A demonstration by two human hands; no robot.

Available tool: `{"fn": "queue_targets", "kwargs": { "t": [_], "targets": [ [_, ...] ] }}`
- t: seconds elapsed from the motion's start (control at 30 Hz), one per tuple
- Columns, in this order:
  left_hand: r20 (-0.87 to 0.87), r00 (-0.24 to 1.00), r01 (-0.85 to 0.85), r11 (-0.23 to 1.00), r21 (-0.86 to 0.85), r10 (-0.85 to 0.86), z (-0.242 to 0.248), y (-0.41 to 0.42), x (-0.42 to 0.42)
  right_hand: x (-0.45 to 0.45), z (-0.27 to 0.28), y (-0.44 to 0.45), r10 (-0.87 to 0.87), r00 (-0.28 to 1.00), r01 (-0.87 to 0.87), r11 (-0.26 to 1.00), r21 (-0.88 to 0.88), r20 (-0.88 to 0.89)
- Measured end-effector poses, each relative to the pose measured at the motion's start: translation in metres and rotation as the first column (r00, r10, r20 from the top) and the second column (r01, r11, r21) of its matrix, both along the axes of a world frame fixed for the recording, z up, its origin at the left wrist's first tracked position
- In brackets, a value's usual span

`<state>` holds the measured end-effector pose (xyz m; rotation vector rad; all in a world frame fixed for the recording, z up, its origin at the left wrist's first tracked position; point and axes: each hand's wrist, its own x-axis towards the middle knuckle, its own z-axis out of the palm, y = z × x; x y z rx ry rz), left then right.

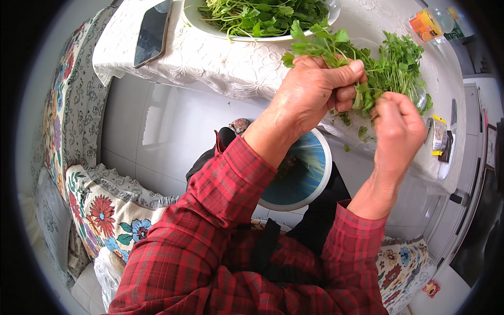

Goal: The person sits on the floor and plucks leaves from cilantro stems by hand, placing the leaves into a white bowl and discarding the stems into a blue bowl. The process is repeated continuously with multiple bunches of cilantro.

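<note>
My left hand (315, 88) grips a small bunch of leafy green herb stalks (327, 45), its leaves spreading up and left past the fingers. Just right and below, my right hand (399, 122) has its fingers pinched at the lower stems; what lies between the fingertips is mostly hidden. Behind both hands a pile of the same herb (403, 63), like parsley or leaf celery, lies on the table over clear plastic. At the top, a white basin (334, 12) holds many more leafy stalks. Loose leaves (364, 134) lie below the hands near the table edge.
A bin with a white rim (327, 169) and blue inside stands between my legs. On the lace-covered table (236, 71) are a smartphone (151, 35), an orange package (425, 24) and a small yellow-edged packet (439, 136). A floral-covered seat (106, 216) is at left.
</note>
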<state>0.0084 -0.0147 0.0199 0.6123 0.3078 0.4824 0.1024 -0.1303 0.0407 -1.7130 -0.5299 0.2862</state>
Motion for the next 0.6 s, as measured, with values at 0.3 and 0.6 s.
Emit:
{"fn": "queue_targets", "kwargs": {
  "t": [0.3,0.6],
  "targets": [
    [-0.207,0.978,0.008,0.988,0.157,0.025,-0.001,0.009,-0.007,0.001,0.026,-0.039,0.872,0.486,-0.660,0.407,-0.632,0.054],
    [-0.184,0.980,-0.054,0.994,0.095,0.071,0.000,0.008,-0.008,0.017,0.008,-0.018,0.215,0.952,-0.096,0.884,-0.456,0.216]
  ]
}}
